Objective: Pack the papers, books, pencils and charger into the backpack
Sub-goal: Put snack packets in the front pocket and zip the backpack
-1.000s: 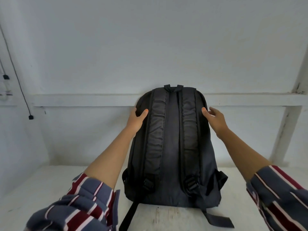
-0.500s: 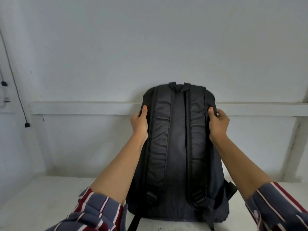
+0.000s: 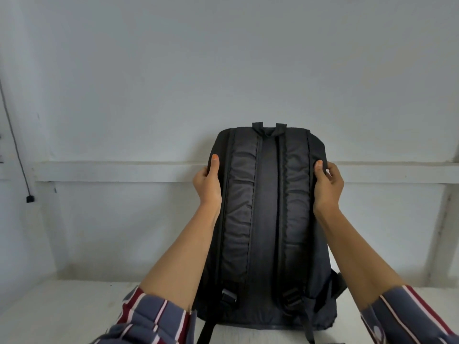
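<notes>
the light is soft and even, a cool daylight that gives the wall (image 3: 223, 70) a bluish tone. it seems to come from above and in front, but the source is not in view. there are no hard shadows and no glare. the black backpack (image 3: 268, 219) loses detail in its lower part. the wide lens leans the post (image 3: 442, 232) and the cable (image 3: 15, 145) at the edges, and the sleeves (image 3: 154, 319) are a little blurred.

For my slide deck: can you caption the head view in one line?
The left hand and right hand grip the sides of an upright black backpack, straps toward the camera.
</notes>
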Tool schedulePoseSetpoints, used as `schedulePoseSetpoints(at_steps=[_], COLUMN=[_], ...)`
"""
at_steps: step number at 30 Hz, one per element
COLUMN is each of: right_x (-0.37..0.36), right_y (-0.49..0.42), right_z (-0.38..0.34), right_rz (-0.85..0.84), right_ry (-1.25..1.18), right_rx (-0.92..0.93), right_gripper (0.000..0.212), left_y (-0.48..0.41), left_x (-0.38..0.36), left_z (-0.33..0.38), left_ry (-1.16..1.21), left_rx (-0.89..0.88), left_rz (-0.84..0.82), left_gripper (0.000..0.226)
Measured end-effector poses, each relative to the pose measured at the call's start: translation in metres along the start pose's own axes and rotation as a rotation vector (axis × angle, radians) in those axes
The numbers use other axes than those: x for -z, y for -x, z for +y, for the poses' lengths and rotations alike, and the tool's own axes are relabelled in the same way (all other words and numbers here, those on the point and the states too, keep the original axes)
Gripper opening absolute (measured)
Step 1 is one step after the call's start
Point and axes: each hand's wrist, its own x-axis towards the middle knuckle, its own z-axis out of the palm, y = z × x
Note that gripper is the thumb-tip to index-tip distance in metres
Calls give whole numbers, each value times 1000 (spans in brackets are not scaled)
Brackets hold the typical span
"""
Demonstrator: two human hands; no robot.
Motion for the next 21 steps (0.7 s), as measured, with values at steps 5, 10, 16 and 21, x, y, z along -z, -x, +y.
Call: schedulePoseSetpoints(at_steps=[5, 10, 16, 21], right_x=[13, 47, 60, 52], right_y=[1, 3, 21, 36], right_z=[17, 33, 36, 35], right_rz=[-110, -175, -397, -209], right_ry=[111, 323, 232, 124], right_rx=[83, -106, -627, -446], right_gripper=[8, 42, 86, 70], left_y=[-3, 2, 4, 19], left_x=[11, 28, 38, 42], left_z=[-23, -39, -31, -28], left_ry=[-108, -459, -464, -453], left_rx=[-97, -109, 362, 235], left_rz=[-70, 22, -184, -38], left_gripper=[43, 46, 76, 67])
